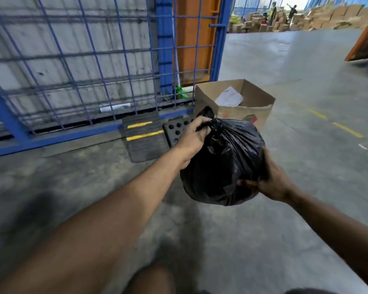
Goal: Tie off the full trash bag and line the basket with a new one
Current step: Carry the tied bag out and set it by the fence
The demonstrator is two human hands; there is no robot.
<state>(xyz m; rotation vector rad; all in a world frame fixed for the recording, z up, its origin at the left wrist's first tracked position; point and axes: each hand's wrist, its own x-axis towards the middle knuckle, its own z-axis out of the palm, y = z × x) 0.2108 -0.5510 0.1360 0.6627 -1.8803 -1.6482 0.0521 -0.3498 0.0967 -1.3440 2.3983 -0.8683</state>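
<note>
A full black trash bag [225, 162] hangs in the air in front of me, above the concrete floor. Its neck is gathered and knotted at the top left. My left hand [192, 137] is closed around that knotted neck. My right hand [272, 179] cups the bag's lower right side from below, fingers pressed into the plastic. No basket or new bag is in view.
An open cardboard box [261, 102] with paper inside stands on the floor just behind the bag. A blue wire-mesh fence [77, 66] runs along the left. A black-and-yellow rubber ramp [143, 139] and a perforated black block [174, 132] lie at its base. Stacked cartons and people are far off.
</note>
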